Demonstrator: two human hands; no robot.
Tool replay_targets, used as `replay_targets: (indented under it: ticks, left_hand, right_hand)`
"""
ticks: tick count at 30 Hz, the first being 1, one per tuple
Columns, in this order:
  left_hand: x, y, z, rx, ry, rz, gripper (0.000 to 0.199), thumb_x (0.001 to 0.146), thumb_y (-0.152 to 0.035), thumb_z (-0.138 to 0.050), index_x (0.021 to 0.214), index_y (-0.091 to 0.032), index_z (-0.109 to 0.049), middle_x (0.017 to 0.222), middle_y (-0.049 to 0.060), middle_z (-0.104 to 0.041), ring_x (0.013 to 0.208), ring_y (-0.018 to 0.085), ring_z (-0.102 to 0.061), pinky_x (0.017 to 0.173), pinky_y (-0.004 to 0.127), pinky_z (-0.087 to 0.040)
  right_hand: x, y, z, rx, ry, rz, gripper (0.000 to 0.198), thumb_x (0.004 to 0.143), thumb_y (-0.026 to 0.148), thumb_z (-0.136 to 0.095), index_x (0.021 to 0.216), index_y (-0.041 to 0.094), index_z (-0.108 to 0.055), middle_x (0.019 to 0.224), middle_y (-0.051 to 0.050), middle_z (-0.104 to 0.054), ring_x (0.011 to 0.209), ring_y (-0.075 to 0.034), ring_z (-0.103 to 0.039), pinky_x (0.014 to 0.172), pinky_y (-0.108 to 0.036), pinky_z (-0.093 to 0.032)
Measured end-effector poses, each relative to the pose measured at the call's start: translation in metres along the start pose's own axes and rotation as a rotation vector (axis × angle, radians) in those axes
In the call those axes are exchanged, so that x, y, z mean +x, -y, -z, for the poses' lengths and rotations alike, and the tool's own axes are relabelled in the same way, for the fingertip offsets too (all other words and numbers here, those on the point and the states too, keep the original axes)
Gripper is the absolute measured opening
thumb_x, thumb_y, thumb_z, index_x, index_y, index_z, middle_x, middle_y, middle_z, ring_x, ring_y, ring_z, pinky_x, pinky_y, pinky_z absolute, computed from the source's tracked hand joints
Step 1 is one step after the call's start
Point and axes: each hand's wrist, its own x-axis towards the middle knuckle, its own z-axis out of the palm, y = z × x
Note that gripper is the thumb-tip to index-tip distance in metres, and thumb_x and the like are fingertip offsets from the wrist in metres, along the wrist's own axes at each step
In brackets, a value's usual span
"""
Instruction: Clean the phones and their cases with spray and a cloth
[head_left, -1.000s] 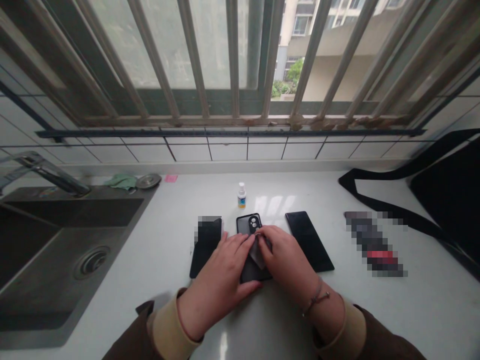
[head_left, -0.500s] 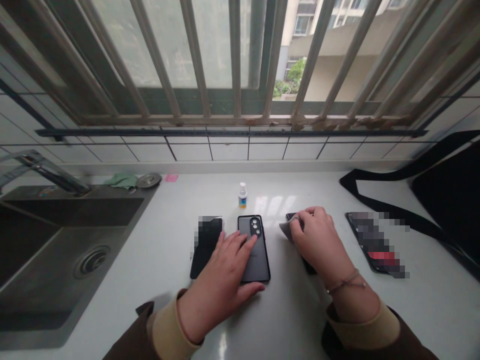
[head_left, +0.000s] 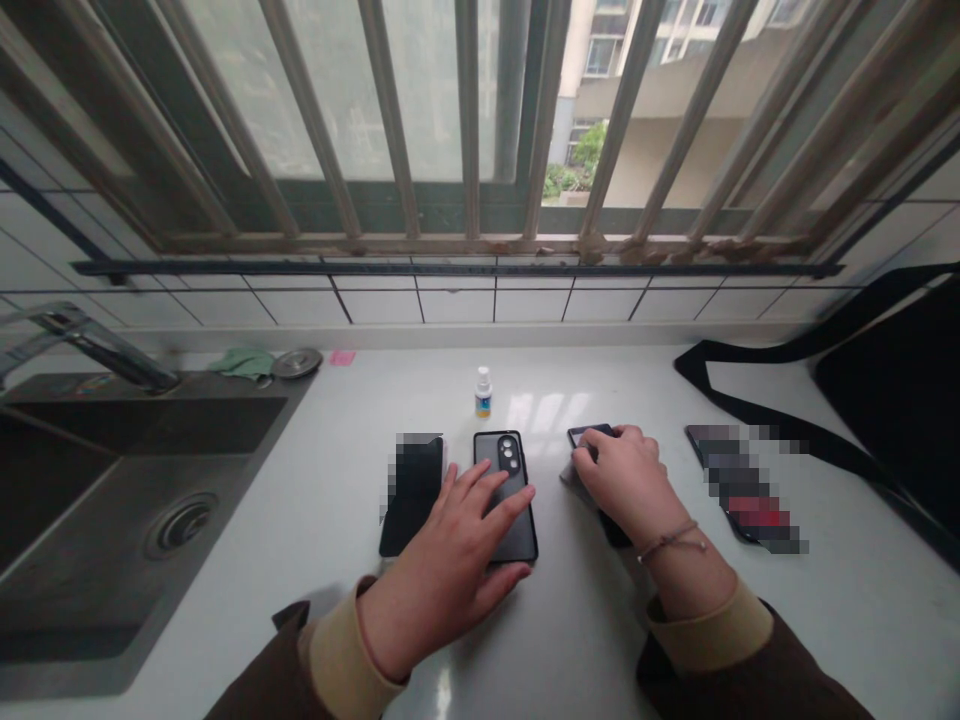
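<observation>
My left hand (head_left: 457,560) lies with fingers spread over a dark phone case (head_left: 517,525), whose camera openings show at its top right. Left of it, partly under that hand, is a dark phone (head_left: 416,490). My right hand (head_left: 628,478) pinches a small grey cloth (head_left: 575,482) and presses it onto another phone (head_left: 592,433); most of that phone is hidden beneath the hand. A small white-capped bottle (head_left: 483,395) stands upright behind the case.
Another phone (head_left: 739,490), partly blurred out, lies on the white counter (head_left: 337,500) to the right. Beyond it is a black bag (head_left: 900,390) with a long strap. A sink (head_left: 97,530) with a faucet (head_left: 105,345) takes up the left. A barred window rises behind.
My right hand has flattened the cloth lower against the phone, baring the phone's top edge. My left hand's fingers have lifted and shifted slightly on the case.
</observation>
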Motion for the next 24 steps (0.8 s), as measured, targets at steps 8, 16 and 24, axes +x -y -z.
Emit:
replay_targets:
  ticks: [8,16,24]
  left_hand:
    - [0.001,-0.001,-0.001,0.012,-0.005,0.01,0.077,0.097,-0.033,-0.074,0.168,-0.03,-0.043,0.162,0.018,-0.055,0.16,0.044,-0.04,0.13,0.079,-0.025]
    - [0.001,0.0,-0.002,0.019,-0.018,0.014,0.071,0.098,-0.031,-0.073,0.165,-0.029,-0.047,0.161,0.018,-0.056,0.16,0.044,-0.04,0.13,0.08,-0.026]
    - [0.002,0.0,-0.003,0.062,-0.051,0.001,0.069,0.1,-0.028,-0.071,0.164,-0.027,-0.046,0.16,0.017,-0.057,0.16,0.043,-0.041,0.129,0.08,-0.028]
  right_hand:
    - [-0.002,0.014,-0.005,-0.022,-0.016,0.006,0.033,0.104,0.038,-0.056,0.109,0.024,-0.086,0.124,-0.022,-0.062,0.115,-0.042,-0.062,0.089,-0.05,-0.051]
    - [-0.005,0.022,-0.015,-0.187,-0.124,0.05,0.028,0.107,0.028,-0.052,0.115,0.014,-0.075,0.119,-0.024,-0.065,0.108,-0.04,-0.065,0.082,-0.046,-0.053]
    - [0.002,0.023,-0.027,-0.257,-0.209,0.046,0.022,0.108,0.024,-0.05,0.11,0.01,-0.067,0.108,-0.023,-0.066,0.103,-0.038,-0.067,0.08,-0.042,-0.052]
